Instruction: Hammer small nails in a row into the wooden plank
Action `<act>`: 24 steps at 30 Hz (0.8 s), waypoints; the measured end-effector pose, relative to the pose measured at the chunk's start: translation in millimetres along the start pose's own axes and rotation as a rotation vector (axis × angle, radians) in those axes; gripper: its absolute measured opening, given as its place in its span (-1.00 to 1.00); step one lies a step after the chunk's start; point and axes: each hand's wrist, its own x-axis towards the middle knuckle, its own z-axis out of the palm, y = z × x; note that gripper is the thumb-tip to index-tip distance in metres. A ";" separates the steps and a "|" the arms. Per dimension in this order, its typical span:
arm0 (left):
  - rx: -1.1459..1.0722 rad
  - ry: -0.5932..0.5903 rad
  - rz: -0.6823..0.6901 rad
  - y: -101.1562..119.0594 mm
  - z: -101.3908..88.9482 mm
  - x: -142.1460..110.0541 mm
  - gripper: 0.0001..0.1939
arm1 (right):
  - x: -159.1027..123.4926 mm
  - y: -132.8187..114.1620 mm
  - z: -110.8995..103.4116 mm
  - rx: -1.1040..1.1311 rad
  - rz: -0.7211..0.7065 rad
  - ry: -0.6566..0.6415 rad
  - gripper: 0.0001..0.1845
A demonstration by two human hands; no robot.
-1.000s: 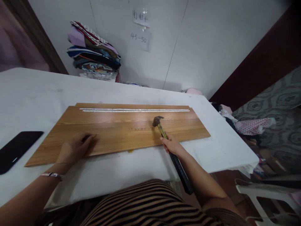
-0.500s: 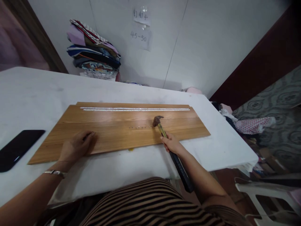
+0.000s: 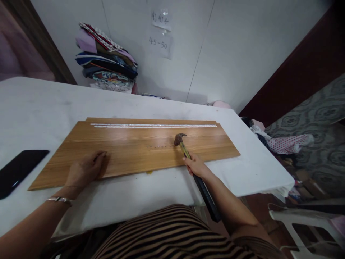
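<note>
A long wooden board point(image 3: 129, 151) lies across the white table point(image 3: 37, 111). My right hand point(image 3: 196, 166) is closed round the handle of a claw hammer point(image 3: 180, 139), whose head rests on the board at the right end of a short row of small nails point(image 3: 160, 146). My left hand point(image 3: 85, 169) lies flat on the board's near edge with the fingers together, holding nothing. A thin metallic strip point(image 3: 153, 126) runs along the board's far edge.
A black phone point(image 3: 16, 172) lies on the table at the left. A pile of folded fabrics point(image 3: 106, 61) stands against the back wall. Beyond the table's right end are loose cloths point(image 3: 288, 144) and a white plastic chair point(image 3: 304, 223).
Almost nothing differs: the hammer head stays at the end of the nail row and both hands keep their places. Only the view shifts slightly.
</note>
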 end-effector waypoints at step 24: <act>-0.082 -0.004 -0.028 9.0 -9.9 -3.7 -0.61 | -0.7 0.8 1.3 0.047 0.008 0.003 -0.75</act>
